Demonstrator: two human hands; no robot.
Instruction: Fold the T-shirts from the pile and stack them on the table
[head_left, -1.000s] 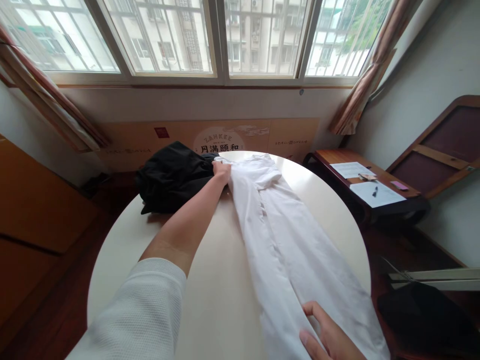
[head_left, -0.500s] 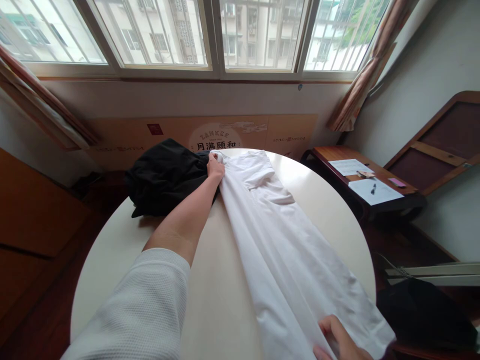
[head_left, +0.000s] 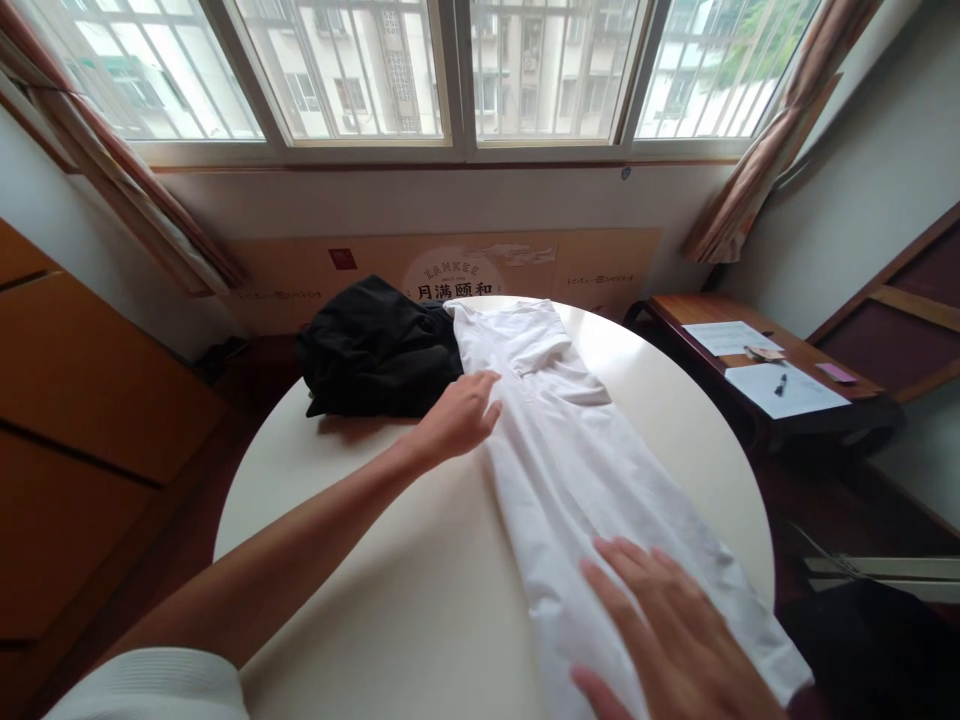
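A long white garment [head_left: 555,470] lies lengthwise over the round table, its far end bunched and creased near the back edge. At the garment's left edge, partway down from that far end, is my left hand [head_left: 463,412]; its thumb and index finger are apart and nothing is gripped. My right hand [head_left: 667,625] is spread over the near part of the garment, fingers apart, slightly blurred. Whether its palm presses on the cloth, I cannot tell. To the left of the garment's far end sits a heap of black cloth [head_left: 379,350].
The round white table [head_left: 360,590] stands below a barred window [head_left: 547,70]. A low wooden side table [head_left: 675,308] at the right holds papers [head_left: 787,392], a pen [head_left: 781,385] and a pink item [head_left: 835,373]. Orange-brown cabinet doors [head_left: 90,400] are at the left.
My left hand has let go of the garment's far corner and come nearer along its left edge. My right hand has released its pinch on the near end and spread its fingers. The view has shifted left.
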